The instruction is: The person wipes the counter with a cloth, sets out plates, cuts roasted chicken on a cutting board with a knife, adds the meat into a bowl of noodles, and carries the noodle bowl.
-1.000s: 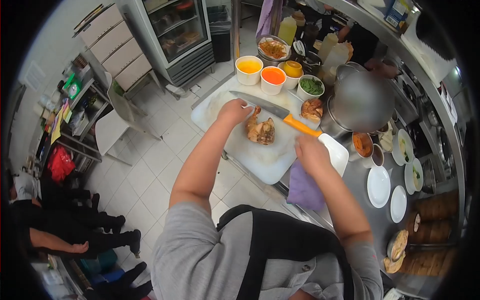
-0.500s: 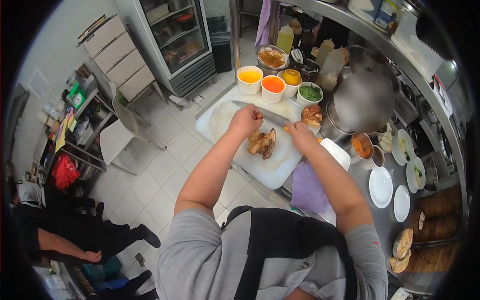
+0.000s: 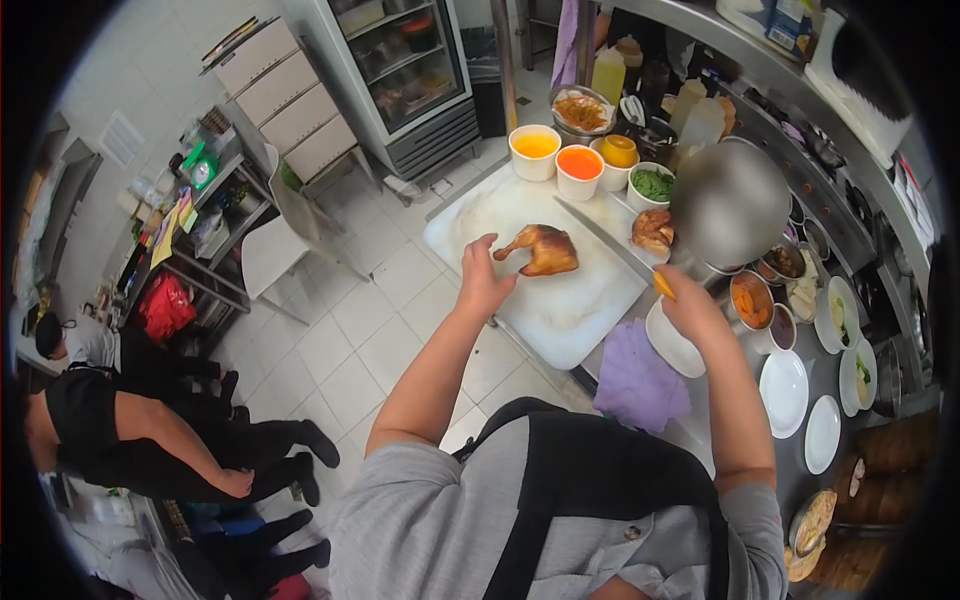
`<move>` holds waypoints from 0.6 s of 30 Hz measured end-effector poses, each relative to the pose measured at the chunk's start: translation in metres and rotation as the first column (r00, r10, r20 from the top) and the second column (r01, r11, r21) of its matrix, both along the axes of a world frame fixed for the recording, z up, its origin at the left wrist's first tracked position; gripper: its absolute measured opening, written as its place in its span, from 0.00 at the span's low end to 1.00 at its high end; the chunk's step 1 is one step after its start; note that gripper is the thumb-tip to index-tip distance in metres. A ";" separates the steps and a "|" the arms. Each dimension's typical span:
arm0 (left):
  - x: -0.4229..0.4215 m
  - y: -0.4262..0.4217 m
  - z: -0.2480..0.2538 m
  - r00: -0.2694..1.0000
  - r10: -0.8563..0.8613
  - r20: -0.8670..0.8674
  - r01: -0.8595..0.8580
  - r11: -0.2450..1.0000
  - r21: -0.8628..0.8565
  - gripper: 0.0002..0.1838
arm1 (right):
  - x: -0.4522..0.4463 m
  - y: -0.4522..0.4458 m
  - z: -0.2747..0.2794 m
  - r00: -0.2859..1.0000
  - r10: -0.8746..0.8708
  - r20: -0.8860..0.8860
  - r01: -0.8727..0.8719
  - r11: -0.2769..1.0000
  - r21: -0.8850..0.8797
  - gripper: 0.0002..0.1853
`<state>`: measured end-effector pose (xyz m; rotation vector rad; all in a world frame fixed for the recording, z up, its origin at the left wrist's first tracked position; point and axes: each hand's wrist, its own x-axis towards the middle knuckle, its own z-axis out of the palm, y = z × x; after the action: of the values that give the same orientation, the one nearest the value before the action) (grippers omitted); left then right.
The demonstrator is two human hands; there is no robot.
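Note:
A browned roast chicken leg (image 3: 548, 250) lies skin side up on the white cutting board (image 3: 580, 315), its bone end pointing left. Beside that bone end is my left hand (image 3: 484, 278), fingers apart and curved, holding nothing. My right hand (image 3: 694, 308) grips the orange handle of a long knife. The knife's blade (image 3: 608, 240) slants across the board's right part, away from the leg, tip toward the tubs. Another browned piece of meat (image 3: 652, 230) rests at the board's back right.
Tubs of yellow sauce (image 3: 535, 150), orange sauce (image 3: 579, 170) and chopped greens (image 3: 652, 185) line the board's far edge. A purple cloth (image 3: 642, 380) and white dish (image 3: 672, 340) lie at the near right. White plates (image 3: 784, 390) stand farther right. Other people (image 3: 180, 430) are at the left.
The chicken leg has been turned over and now shows its browned skin. My left hand has opened and come off it. The knife has moved right, and the view has shifted.

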<state>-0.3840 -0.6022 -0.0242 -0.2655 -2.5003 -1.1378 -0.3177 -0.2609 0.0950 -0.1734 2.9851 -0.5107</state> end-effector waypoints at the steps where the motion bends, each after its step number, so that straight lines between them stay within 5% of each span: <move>1: 0.014 -0.001 0.010 0.998 0.057 -0.040 -0.058 0.998 -0.025 0.38 | 0.013 0.007 -0.007 0.999 0.038 -0.031 -0.042 0.990 -0.133 0.26; 3: 0.035 -0.007 0.016 0.990 0.120 -0.069 -0.124 0.991 -0.045 0.40 | 0.041 0.009 -0.012 0.996 0.077 -0.054 -0.089 0.962 -0.259 0.28; 5: 0.053 -0.023 0.011 0.987 0.064 -0.144 -0.026 0.968 0.248 0.31 | 0.072 0.001 -0.005 0.982 -0.012 0.188 0.101 0.877 -0.470 0.30; 6: 0.060 -0.033 0.004 0.989 0.072 -0.133 -0.036 0.967 0.251 0.31 | 0.084 -0.007 0.003 0.980 -0.005 0.199 0.099 0.879 -0.466 0.30; 8: 0.072 -0.050 -0.011 1.000 -0.019 0.007 0.018 0.995 0.096 0.16 | 0.105 -0.023 0.019 0.859 -0.069 0.508 0.368 0.773 -0.517 0.31; 10: 0.074 -0.041 -0.006 0.999 0.031 -0.008 -0.030 0.988 0.152 0.07 | 0.116 -0.025 0.011 0.902 -0.045 0.430 0.277 0.824 -0.494 0.31; 12: 0.067 -0.037 -0.007 0.994 0.066 -0.088 -0.057 0.993 0.108 0.08 | 0.120 -0.027 -0.006 0.957 0.232 -0.177 -0.280 0.897 -0.341 0.30; 16: 0.047 -0.021 -0.003 0.999 0.002 -0.052 0.008 0.980 0.201 0.10 | 0.124 -0.060 0.003 0.985 0.172 0.023 -0.162 0.956 -0.245 0.31; 18: 0.038 -0.019 0.002 0.998 -0.051 -0.022 0.053 0.995 0.085 0.12 | 0.125 -0.073 -0.001 0.985 0.169 0.016 -0.162 0.964 -0.210 0.31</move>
<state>-0.3464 -0.6216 -0.0222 -0.3182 -2.4333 -1.2538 -0.1923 -0.3339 0.0942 -0.4234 2.8454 -0.7949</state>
